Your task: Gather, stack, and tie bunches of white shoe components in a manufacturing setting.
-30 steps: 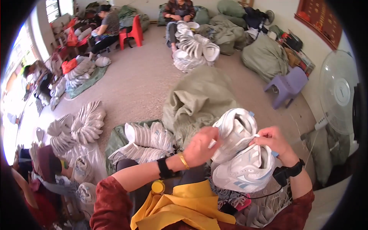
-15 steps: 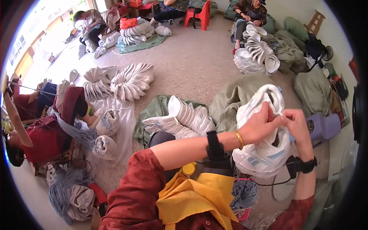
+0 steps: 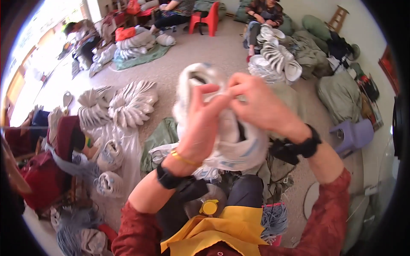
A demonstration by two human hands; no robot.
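White shoe uppers [image 3: 239,149] with pale blue stripes are bunched above my knees, behind both hands. My left hand [image 3: 204,117] is raised in front of them, its fingers closed in a pinch. From the right, my right hand [image 3: 262,102] meets it, thumb and fingertips pressed together at the upper's opening. Whatever lies between the fingertips is too small and blurred to make out. Below, a yellow apron [image 3: 213,228] covers my lap, with a yellow-capped clear container [image 3: 209,207] between my legs.
Grey-blue laces [image 3: 273,219] fill a pink basket by my right leg. A purple stool [image 3: 351,134] stands to the right. Stacked uppers [image 3: 133,102] lie on the floor at left, near a co-worker in dark red [image 3: 45,179]. Other people sit at the back, around a red chair [image 3: 206,19].
Both hands and the shoe uppers have shifted left in the view, to the middle. My left forearm, stretched across to the right before, now comes up more steeply. The fingertips stay together.
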